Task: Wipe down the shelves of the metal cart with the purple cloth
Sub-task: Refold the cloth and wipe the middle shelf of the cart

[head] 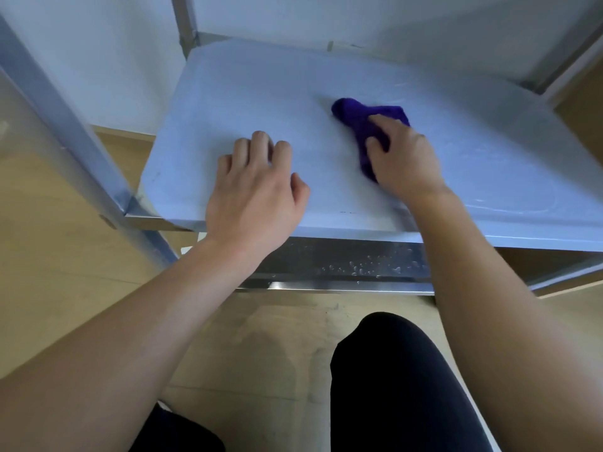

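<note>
A bunched purple cloth (360,120) lies on the pale middle shelf (254,93) of the metal cart, right of centre. My right hand (403,158) presses down on the cloth and grips it, hiding its near part. My left hand (254,187) rests flat on the same shelf near its front edge, fingers spread, holding nothing. Faint wet streaks show on the shelf's right side (522,190).
The cart's lower shelf (342,265) is shiny metal with water droplets. A metal corner post (81,132) slants down at the left, another stands at the back left (184,24). A white wall lies behind; wooden floor and my dark-clad knees (391,380) are below.
</note>
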The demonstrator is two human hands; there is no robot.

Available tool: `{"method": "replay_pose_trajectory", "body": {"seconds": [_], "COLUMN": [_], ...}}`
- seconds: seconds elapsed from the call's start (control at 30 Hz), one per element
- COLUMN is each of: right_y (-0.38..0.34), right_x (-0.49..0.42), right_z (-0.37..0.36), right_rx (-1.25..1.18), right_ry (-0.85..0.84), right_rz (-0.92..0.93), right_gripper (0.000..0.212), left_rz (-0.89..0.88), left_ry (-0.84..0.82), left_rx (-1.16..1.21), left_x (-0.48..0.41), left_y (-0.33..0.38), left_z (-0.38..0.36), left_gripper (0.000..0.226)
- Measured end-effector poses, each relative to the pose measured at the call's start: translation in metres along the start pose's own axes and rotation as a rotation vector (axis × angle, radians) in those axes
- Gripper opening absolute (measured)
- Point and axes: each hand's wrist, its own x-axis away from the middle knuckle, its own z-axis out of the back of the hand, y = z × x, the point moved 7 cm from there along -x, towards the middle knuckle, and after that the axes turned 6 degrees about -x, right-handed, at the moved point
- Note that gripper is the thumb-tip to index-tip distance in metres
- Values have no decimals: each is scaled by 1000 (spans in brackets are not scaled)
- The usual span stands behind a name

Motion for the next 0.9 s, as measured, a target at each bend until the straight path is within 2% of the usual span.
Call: {"method": "replay_pose_trajectory", "body": {"seconds": [0.1,0.17,0.27,0.33,0.5,0.7,0.8,0.9], "right_y": [-38,-69,-78,-60,-17,-61,-51,-28], "right_x": [12,23,28,18,-12,22,1,-46], "right_z": [-18,-36,-40,-30,-22,-38,-30,-28], "right_rx": [30,-26,-72,-59,-69,-92,-80,17], "right_ry": [3,-60,-121,-114,-58,-89,-103,-111], "right_rz": [121,247,319,293,75,312,293,171], "right_gripper": [36,42,45,44,48,45,43,46], "left_rz": [14,19,21,35,30,45,20,8], "left_ry": [-3,2,0,-8,-13,-30,-29,-41], "left_rx": [-14,-22,-20,3,25,-1,-12,-9], "left_x": [0,-1,-1,0,-1,-2,-1,0], "left_y": [0,-2,-4,-4,-5,-5,-3,-3], "left_z": [-1,0,0,-1,-5,-6,-5,-5], "left_gripper": [26,25,30,34,38,32,36,43]}}
